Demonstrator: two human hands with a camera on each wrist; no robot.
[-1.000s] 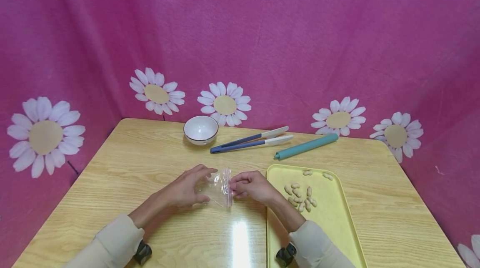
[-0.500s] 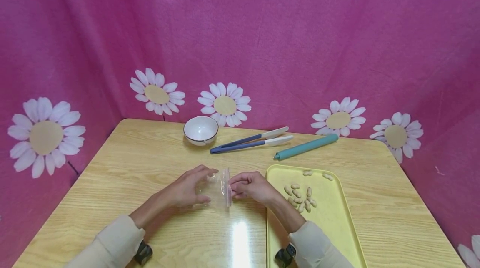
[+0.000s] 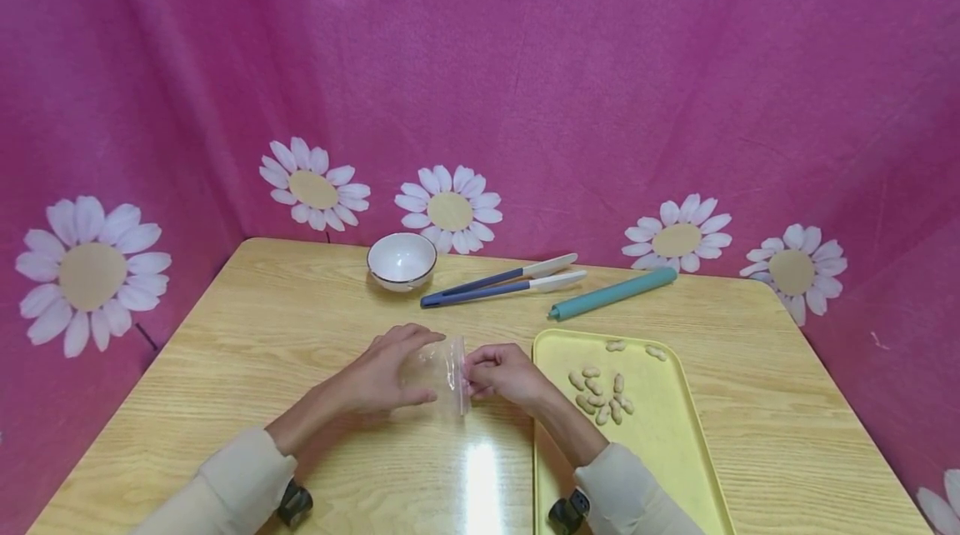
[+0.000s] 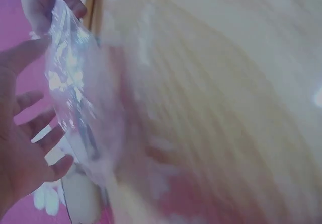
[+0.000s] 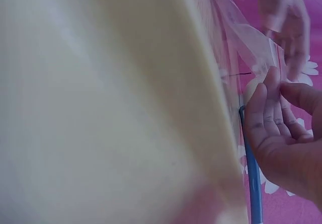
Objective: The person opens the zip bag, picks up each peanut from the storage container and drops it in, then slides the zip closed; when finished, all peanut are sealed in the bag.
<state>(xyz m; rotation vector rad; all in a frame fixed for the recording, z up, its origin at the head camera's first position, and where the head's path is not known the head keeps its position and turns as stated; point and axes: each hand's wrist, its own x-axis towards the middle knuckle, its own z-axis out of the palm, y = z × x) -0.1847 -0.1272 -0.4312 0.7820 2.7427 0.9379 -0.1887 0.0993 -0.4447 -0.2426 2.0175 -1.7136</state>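
Observation:
A clear zip bag (image 3: 447,372) is between my two hands over the middle of the table, its zip edge toward the right. My right hand (image 3: 506,372) pinches the bag at that edge between thumb and fingertips, as the right wrist view also shows. On the other side, my left hand (image 3: 384,372) curves loosely around the bag's body, thumb and fingers spread apart. In the left wrist view the crinkled film (image 4: 75,78) lies along the left fingers (image 4: 37,126), which are not closed on it. No contents show through the plastic.
To the right lies a yellow tray (image 3: 660,468) with several peanuts (image 3: 596,389). Behind the hands are a white bowl (image 3: 402,260), blue-and-white tongs (image 3: 487,288) and a teal stick-shaped thing (image 3: 615,292). A pink flowered curtain (image 3: 525,102) hangs at the table's back.
The left hand has shifted slightly to the right, farther over the bag. The right hand has kept its pinch, and the bag's zip edge has moved a little to the right.

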